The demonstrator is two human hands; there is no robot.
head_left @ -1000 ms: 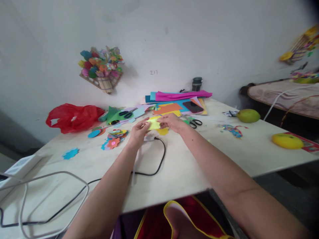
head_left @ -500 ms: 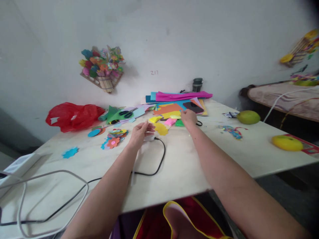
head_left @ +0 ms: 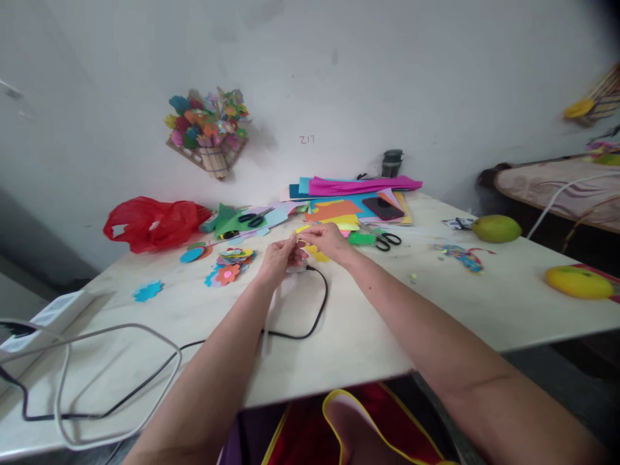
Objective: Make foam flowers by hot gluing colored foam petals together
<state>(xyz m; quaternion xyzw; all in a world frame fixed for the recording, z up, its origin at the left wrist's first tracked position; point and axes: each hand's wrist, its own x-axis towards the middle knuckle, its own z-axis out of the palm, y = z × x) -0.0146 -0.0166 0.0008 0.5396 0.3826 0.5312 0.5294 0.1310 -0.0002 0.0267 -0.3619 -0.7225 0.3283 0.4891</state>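
Observation:
Over the middle of the table, my left hand [head_left: 278, 258] and my right hand [head_left: 327, 240] meet at the fingertips. Both are closed in a pinch. A small yellowish bit shows between the fingertips, too small to name. Under my left hand lies a white device [head_left: 296, 267] with a black cable [head_left: 325, 294] plugged into it, mostly hidden by the fingers. A yellow paper piece [head_left: 317, 254] lies just below my right hand. To its right are a bright green packet [head_left: 361, 239] and black-handled scissors [head_left: 387, 241].
Paper flowers [head_left: 227, 274] and a blue cutout [head_left: 148, 290] lie on the left. A red plastic bag [head_left: 157, 223] sits behind them. Coloured sheets [head_left: 363, 186] and a phone [head_left: 382, 208] are at the back. Mangoes [head_left: 578, 282] stand right; a power strip [head_left: 46, 320] is at left.
My right hand has moved left from the coloured packets to my left hand, and their fingertips now meet. The green packet and scissors have come into fuller view.

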